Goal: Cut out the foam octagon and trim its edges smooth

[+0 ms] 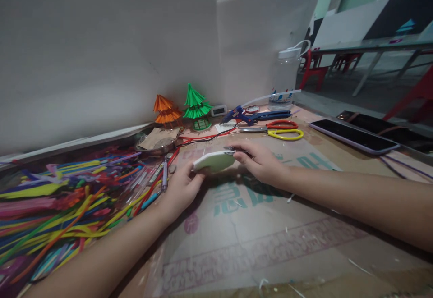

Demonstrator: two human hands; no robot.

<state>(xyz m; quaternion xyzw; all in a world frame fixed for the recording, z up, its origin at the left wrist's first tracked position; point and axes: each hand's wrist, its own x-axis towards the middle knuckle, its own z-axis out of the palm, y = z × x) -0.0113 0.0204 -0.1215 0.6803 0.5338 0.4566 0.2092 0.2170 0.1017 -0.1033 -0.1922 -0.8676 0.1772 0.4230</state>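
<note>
My left hand (181, 187) grips the near end of a pale, flat, rounded foam piece (214, 160) and holds it just above the cardboard sheet (250, 235). My right hand (259, 160) is closed on a small metal tool (230, 149) whose tip touches the far right edge of the foam piece. What kind of tool it is I cannot make out; its handle is hidden in my fingers.
A heap of coloured pipe cleaners (57, 203) fills the left. At the back stand an orange paper tree (165, 111) and a green paper tree (196, 104), a blue glue gun (241, 116), scissors (279, 130) and a plastic jar (286, 79). A phone (353, 136) lies right.
</note>
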